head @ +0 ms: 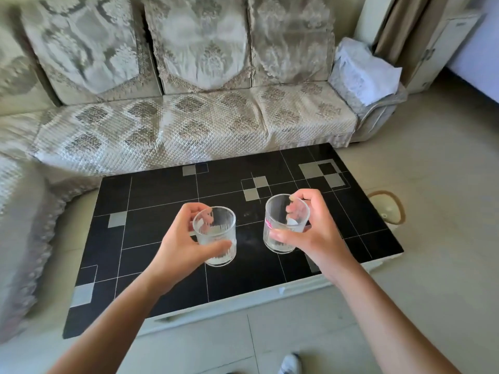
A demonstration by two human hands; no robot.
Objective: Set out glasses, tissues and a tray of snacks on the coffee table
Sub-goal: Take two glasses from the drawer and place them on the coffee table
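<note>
I hold two clear ribbed glasses above the black coffee table (167, 190). My left hand (178, 244) grips the left glass (218, 238), thumb across its front and fingers round its far side. My right hand (313, 230) grips the right glass (283, 225), which carries a small pink label, with the thumb on its near side and fingers curled over its rim. Both glasses are upright and empty. Whether they touch the table top I cannot tell. No tissues or snack tray are in view.
A patterned grey sofa (189, 122) runs behind the table and wraps round its left side. A round object with a brown ring (388, 211) sits on the floor by the table's right end. Tiled floor (432, 163) lies to the right. A shoe (290, 364) shows at the bottom.
</note>
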